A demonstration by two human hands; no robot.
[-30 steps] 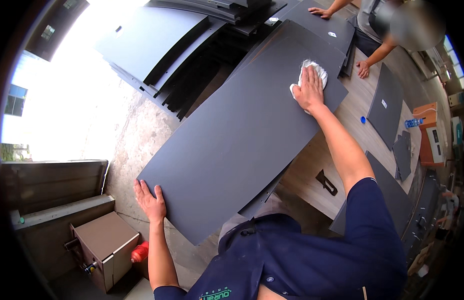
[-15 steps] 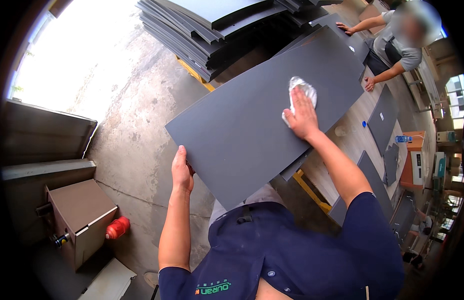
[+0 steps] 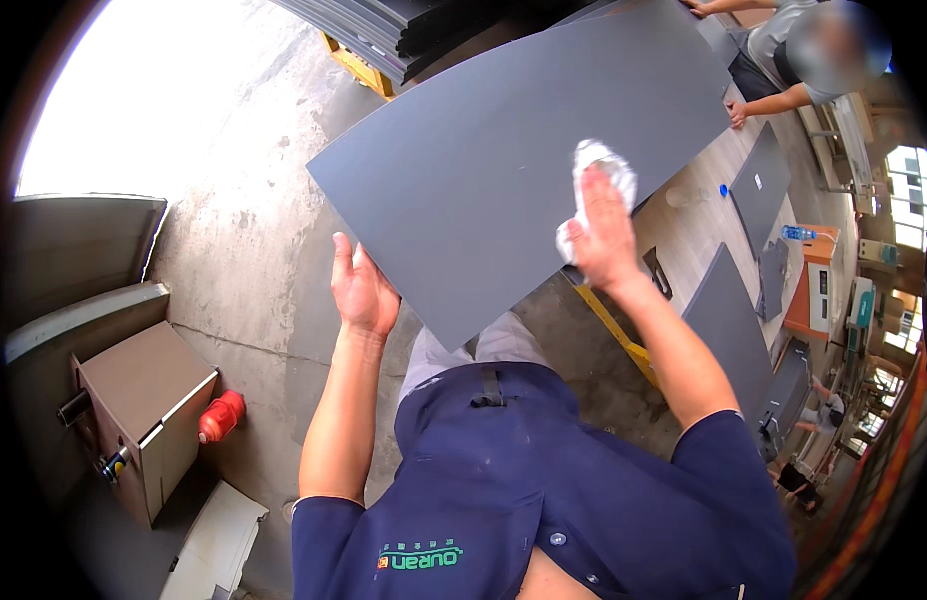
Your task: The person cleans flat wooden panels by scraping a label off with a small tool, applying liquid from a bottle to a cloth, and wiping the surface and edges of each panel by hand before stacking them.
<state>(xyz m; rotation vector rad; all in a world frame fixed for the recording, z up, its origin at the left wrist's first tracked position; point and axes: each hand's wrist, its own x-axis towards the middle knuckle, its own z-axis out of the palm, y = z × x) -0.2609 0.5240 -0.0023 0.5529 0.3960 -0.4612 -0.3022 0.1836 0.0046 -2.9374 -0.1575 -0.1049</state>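
A large flat grey panel slants across the middle, its near corner pointing toward my waist. My right hand presses a crumpled white cloth on the panel's surface, close to its right edge. At the panel's lower left edge is my left hand, palm upward and thumb standing away from the panel. Some of its fingers are hidden at the edge. A co-worker's hand touches the panel's far right edge; another hand of theirs is at the top of the view.
Dark panels are stacked on a yellow frame at the back. To the right, a wood-toned table bears more grey panels and a blue-labelled bottle. A brown box and red container stand on the left.
The panel has shifted up and left in view and turned a little. My left thumb has come off its edge, and that hand has opened. The cloth stays under my right hand, nearer the panel's right edge.
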